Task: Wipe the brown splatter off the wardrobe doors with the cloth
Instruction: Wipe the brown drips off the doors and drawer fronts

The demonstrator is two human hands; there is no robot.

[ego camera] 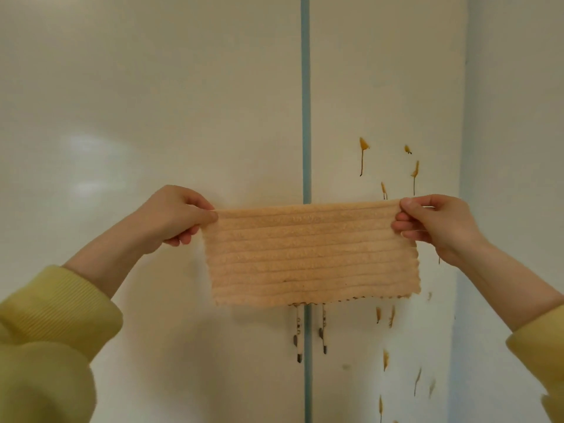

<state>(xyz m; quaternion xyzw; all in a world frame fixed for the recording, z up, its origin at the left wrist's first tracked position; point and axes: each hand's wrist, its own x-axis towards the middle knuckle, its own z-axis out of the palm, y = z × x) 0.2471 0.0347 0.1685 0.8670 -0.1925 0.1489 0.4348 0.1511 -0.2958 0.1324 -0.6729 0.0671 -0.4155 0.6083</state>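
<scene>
A peach ribbed cloth [309, 254] hangs stretched flat in front of the cream wardrobe doors [183, 117]. My left hand [177, 216] pinches its upper left corner and my right hand [433, 222] pinches its upper right corner. Brown splatter [363, 148] with thin drips marks the right door above the cloth, and more streaks [385, 358] run down the same door below it. The cloth hides part of the splatter and the tops of the door handles.
A blue-grey strip [306, 102] runs vertically between the two doors. Two narrow metal handles [311, 334] hang on either side of it below the cloth. A pale wall [518, 148] borders the right door. Both my sleeves are yellow.
</scene>
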